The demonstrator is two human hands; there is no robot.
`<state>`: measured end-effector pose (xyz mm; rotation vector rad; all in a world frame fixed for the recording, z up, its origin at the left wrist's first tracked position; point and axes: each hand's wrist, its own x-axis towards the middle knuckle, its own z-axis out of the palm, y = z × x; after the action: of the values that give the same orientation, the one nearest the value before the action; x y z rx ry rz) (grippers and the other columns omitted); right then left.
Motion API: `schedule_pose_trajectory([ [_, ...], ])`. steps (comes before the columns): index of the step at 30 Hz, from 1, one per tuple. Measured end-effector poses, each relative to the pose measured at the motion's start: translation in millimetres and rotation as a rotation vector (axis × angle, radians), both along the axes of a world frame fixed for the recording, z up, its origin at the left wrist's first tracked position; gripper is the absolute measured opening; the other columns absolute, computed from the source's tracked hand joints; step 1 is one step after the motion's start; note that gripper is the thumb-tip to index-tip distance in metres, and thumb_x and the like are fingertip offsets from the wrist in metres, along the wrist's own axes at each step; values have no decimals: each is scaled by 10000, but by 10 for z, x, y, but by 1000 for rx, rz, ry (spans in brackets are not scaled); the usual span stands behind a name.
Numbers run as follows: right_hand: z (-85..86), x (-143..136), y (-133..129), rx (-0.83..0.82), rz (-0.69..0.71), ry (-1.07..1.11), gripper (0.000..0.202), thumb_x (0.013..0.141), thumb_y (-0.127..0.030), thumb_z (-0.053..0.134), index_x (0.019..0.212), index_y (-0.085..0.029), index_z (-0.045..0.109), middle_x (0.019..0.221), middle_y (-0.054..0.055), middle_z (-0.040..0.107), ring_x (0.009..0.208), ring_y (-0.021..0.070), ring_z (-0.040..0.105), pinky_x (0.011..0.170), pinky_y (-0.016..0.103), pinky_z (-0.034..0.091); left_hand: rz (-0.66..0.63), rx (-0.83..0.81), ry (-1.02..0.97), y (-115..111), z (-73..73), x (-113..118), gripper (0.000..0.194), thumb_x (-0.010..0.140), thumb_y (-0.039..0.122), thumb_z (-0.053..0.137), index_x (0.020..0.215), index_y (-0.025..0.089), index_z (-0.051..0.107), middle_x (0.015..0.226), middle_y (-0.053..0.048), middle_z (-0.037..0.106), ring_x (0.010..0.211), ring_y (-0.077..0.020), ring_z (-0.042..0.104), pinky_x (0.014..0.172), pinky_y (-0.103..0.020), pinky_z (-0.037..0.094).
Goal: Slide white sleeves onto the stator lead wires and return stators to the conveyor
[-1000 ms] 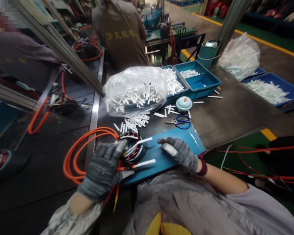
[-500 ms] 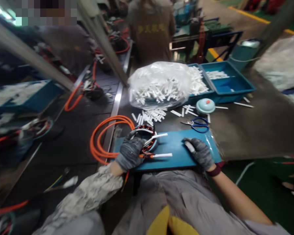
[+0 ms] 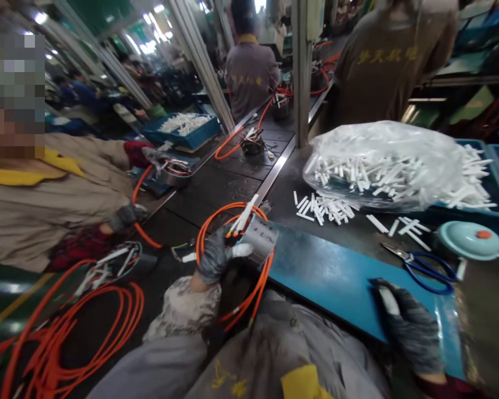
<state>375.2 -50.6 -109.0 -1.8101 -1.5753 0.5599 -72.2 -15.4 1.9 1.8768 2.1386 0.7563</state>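
Since the metal stator (image 3: 264,238) at mid-frame looks heavy and stiff, with snag-prone white leads (image 3: 245,216), it's best gripped round the outside. Its wired end is clasped in the left hand's (image 3: 215,258) curled fingers; nothing's visibly held by the loosely open right hand (image 3: 411,324), lower right.

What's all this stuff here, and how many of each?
Board: 1, blue, right of centre.
Wired cylinder: 1, grey, board's left end.
Scissors: 1, blue-handled, board's far edge.
Lidded bowl: 1, turquoise, right of scissors.
Tubes: many, white, loose, bagged, binned.
Bag: 1, clear, beyond board.
Bins: at least three, blue, beyond.
Cables: several, orange, mostly left.
Co-workers: at least three, grey-brown clothes, left and beyond.
Left hand: 1, grey glove, holding cylinder.
Right hand: 1, grey glove, at board's right end.
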Motion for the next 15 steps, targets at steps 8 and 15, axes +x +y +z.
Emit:
schedule_pose_trajectory([
  [8,-22,-2,-5,-18,20,-23,653,897,-763,488,1068,-207,784,1065,105,792,975,307,754,967,454,589,396,-354,332,212,-11,-643,719,760,566,801,1299,118,638,1323,-189,688,1270,-396,601,1153,-540,393],
  [15,-17,10,-12,58,53,-28,590,936,-713,502,1071,-209,778,1037,106,795,938,311,762,938,463,608,491,-270,372,560,86,-1140,682,906,339,659,1438,-8,409,1450,-231,568,1423,-398,411,1160,-577,332],
])
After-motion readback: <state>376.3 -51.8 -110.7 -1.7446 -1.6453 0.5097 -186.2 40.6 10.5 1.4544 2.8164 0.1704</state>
